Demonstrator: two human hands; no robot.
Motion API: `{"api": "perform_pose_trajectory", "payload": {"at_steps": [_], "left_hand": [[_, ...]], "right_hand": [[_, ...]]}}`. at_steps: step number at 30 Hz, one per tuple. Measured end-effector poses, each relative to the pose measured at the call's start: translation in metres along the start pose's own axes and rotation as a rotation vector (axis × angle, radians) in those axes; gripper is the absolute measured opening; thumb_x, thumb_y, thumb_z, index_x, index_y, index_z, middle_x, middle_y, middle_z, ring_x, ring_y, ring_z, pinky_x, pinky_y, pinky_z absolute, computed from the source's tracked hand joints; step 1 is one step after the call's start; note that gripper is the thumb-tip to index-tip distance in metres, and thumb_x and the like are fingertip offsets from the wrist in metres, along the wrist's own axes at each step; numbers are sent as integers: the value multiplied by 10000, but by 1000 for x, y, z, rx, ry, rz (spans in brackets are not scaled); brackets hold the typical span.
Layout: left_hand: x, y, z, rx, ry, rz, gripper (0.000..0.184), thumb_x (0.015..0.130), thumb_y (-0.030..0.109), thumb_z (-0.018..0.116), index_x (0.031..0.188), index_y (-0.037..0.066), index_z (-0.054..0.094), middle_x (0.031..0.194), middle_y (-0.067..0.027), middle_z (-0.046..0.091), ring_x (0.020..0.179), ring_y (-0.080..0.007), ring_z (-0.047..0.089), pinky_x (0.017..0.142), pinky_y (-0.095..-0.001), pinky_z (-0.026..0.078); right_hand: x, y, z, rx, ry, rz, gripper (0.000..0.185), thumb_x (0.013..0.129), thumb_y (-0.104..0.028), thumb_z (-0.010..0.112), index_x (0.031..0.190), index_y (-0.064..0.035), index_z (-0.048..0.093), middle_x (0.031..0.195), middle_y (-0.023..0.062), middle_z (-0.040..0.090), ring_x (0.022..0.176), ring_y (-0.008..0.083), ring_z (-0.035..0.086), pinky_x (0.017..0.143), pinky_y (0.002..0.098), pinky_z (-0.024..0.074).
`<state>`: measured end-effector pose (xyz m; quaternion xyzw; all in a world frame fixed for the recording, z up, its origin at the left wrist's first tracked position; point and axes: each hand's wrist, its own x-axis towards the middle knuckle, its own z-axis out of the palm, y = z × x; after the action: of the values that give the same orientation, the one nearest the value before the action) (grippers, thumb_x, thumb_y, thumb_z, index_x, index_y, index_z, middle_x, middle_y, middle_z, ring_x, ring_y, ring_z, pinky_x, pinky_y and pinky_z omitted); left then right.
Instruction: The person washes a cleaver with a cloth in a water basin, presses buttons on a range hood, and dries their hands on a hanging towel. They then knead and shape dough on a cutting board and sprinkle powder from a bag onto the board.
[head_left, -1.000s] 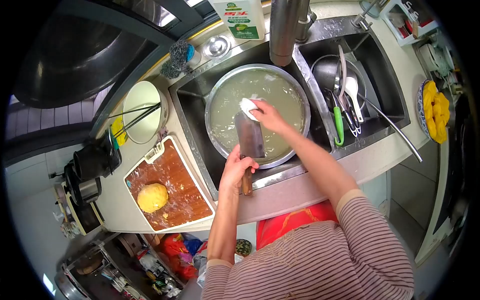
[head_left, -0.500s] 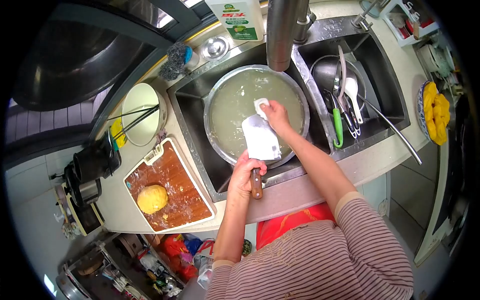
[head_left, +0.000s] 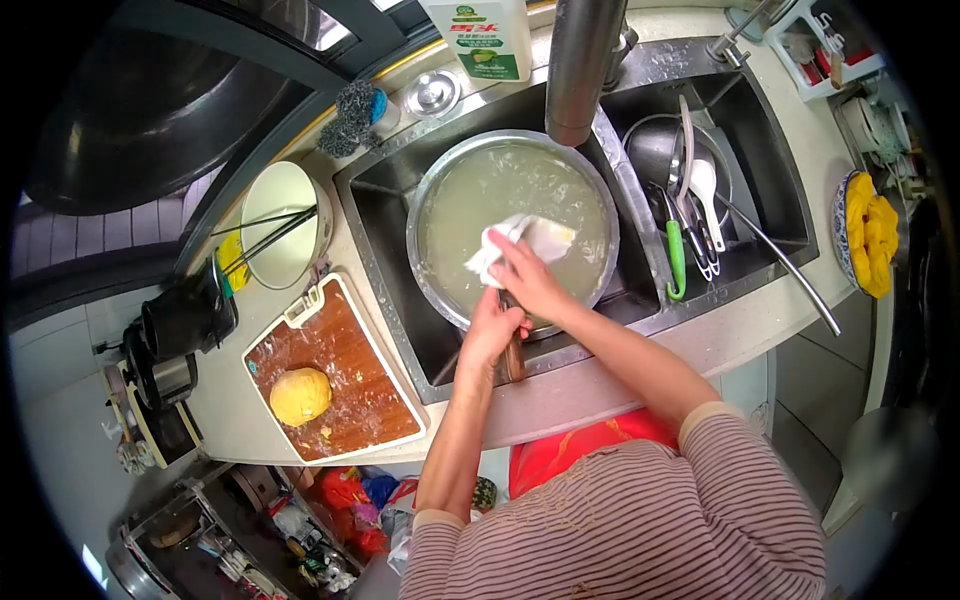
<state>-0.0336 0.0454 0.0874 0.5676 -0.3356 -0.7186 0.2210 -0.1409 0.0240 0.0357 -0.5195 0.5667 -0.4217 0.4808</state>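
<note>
Head view: a steel basin of cloudy water sits in the left bowl of a double sink, and over the near half of this basin is a cleaver, its blade above the water and its wooden handle reaching past the near rim. The left hand is closed around that handle. The right hand, also over the basin's near half, is clamped on a crumpled white cloth, which lies against the blade and covers part of it; how the thumb sits under the cloth cannot be told. Beyond the basin stand a steel faucet and a detergent bottle. To the basin's left, a wood-faced cutting board bears a ball of yellow dough among floury smears, and a cream-coloured pot with chopsticks across its mouth stands behind the board. To the basin's right, the second bowl holds a green-handled utensil and a white spoon.
</note>
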Motion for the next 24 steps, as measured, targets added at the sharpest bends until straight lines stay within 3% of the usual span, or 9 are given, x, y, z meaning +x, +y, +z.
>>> {"api": "perform_pose_trajectory", "payload": {"at_steps": [2,5,6,10,13,14,17,23,24], "left_hand": [[-7,7,1,415,34,-14,520,695,-40,505,1200,-40,380,882,-176,573,672,-233,595,578,-315,489],[-12,-3,13,1195,309,497,572,682,-34,520,1233,-22,366,1066,-240,514,823,-350,584,715,-390,488],[-13,1,14,1136,259,411,634,667,-22,549,1263,-16,334,1225,-259,399,1001,-418,488,831,-426,440],[-18,6,17,1046,393,496,777,648,-15,628,1320,-2,238,1309,-250,321,1031,-388,499,838,-397,444],[-9,-25,-2,955,580,544,823,648,26,684,1336,32,232,1193,-210,473,849,-290,600,686,-346,504],[-16,-16,-1,286,270,-120,890,637,69,725,1346,23,188,1029,-147,572,731,-176,593,509,-279,486],[-11,-27,-5,-4,143,-75,771,645,80,720,1303,31,323,782,-63,606,673,-76,543,421,-226,428],[14,-44,-9,706,457,115,396,689,133,650,1064,44,562,769,-89,622,525,-154,567,472,-292,453],[15,-39,-8,766,473,68,395,699,196,637,1062,64,557,807,-145,631,623,-244,614,578,-360,474]], "right_hand": [[22,8,2,4,35,208,581,736,-175,614,1258,-36,400,1109,187,515,997,290,525,862,347,406],[46,16,-10,17,89,292,508,692,-124,624,1166,-9,486,1035,178,573,937,260,567,806,338,438],[49,25,-11,96,155,309,469,684,-111,623,1128,-8,511,987,165,591,895,247,578,780,334,446],[48,47,-17,272,322,356,329,669,-95,633,984,-6,593,843,119,634,768,198,599,691,315,461],[44,52,-20,229,360,387,247,688,-145,665,888,-10,615,764,100,633,708,188,598,640,321,454],[42,49,-22,221,336,413,241,701,-169,663,878,-13,614,762,107,631,703,202,601,635,333,454],[43,32,-38,-41,145,508,258,750,-257,628,873,-30,611,738,129,624,681,254,606,628,373,453],[9,4,-44,-588,119,173,312,808,-368,550,939,-92,615,931,152,601,845,298,582,696,421,437],[1,-3,-41,-611,106,105,314,811,-370,547,957,-101,617,986,146,595,904,293,572,725,427,429]]}}
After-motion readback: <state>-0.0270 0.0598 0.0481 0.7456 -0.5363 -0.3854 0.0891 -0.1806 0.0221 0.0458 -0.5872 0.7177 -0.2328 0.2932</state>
